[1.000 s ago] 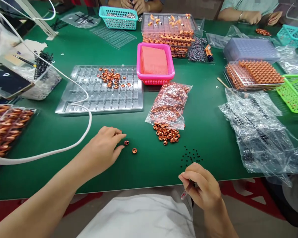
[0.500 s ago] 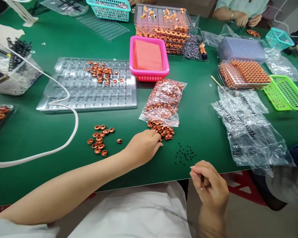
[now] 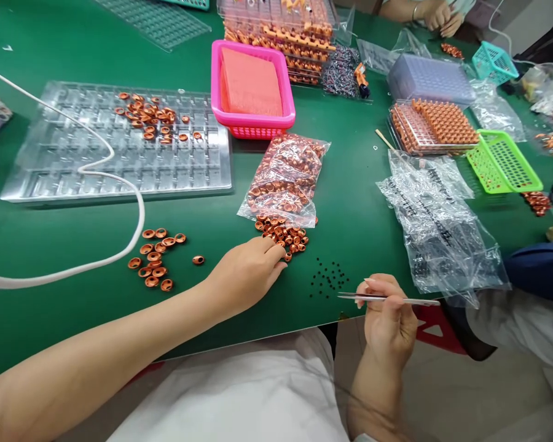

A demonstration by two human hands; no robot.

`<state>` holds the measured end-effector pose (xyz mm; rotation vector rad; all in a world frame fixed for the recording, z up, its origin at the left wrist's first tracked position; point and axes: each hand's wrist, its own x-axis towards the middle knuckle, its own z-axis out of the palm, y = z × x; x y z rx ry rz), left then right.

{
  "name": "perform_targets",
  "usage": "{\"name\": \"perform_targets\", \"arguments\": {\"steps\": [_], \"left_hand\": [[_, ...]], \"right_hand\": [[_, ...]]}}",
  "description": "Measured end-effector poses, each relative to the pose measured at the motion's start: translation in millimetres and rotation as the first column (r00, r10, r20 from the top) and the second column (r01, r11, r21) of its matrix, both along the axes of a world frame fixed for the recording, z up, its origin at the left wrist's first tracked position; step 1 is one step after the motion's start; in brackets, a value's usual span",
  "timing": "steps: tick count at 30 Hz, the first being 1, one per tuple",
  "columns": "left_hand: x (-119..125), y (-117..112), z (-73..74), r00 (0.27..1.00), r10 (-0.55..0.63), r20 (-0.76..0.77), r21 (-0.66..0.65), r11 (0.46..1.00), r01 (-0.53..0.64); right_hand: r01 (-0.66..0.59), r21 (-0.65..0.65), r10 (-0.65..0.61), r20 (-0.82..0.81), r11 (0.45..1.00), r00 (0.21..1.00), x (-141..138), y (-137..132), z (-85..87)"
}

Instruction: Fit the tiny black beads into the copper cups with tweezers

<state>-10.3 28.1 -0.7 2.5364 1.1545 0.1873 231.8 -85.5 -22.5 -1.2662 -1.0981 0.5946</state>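
Note:
My left hand (image 3: 244, 273) rests at the near edge of a pile of small copper-coloured rings (image 3: 288, 236). Its fingers are curled together, and their tips and anything between them are hidden. Above the table's front edge, my right hand (image 3: 389, 319) grips metal tweezers (image 3: 417, 301), whose tips point left. Just beyond the tips lie many tiny black pieces (image 3: 329, 276), scattered on the green table. A clear plastic bag (image 3: 288, 178) full of the same copper-coloured rings lies behind the pile. To the left is a group of rings (image 3: 154, 256), with a single ring (image 3: 198, 260) apart from it.
A clear plastic tray (image 3: 184, 178) with some rings stands at the left, crossed by a white cable (image 3: 141, 227). Behind the bag is a pink basket (image 3: 216, 92). Plastic bags (image 3: 442, 227) and a green basket (image 3: 534, 181) lie at the right. A co-worker's hands (image 3: 437, 15) show at the back.
My right hand has turned, and the tweezers now show lying level across its fingers. The view has shifted, so the table things appear further left. My left hand stays at the pile.

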Motion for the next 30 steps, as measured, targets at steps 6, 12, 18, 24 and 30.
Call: {"name": "perform_targets", "arguments": {"steps": [6, 12, 18, 24, 30], "left_hand": [[10, 1, -2.2, 0.999, -0.008, -0.044, -0.016, 1.000, 0.007], [7, -3, -1.0, 0.999, -0.035, -0.024, -0.074, 0.997, 0.033], [10, -4, 1.9, 0.998, -0.024, -0.051, -0.103, 0.994, 0.019], [9, -10, 0.6, 0.991, -0.068, -0.116, -0.031, 0.997, 0.065], [6, -16, -1.0, 0.982, -0.100, -0.159, 0.116, 0.986, 0.119]], "right_hand": [[-0.009, -0.076, -0.001, -0.139, 0.997, 0.990, -1, 7, -5.5], [0.041, -0.108, -0.059, -0.162, 0.993, 0.985, 5, 6, -8.7], [0.046, -0.126, -0.067, -0.168, 0.991, 0.983, 2, 9, -8.6], [0.063, -0.161, -0.081, -0.102, 0.985, 0.991, 5, 10, -5.9], [0.098, -0.252, -0.094, 0.026, 0.963, 0.995, 3, 6, -9.9]]}}
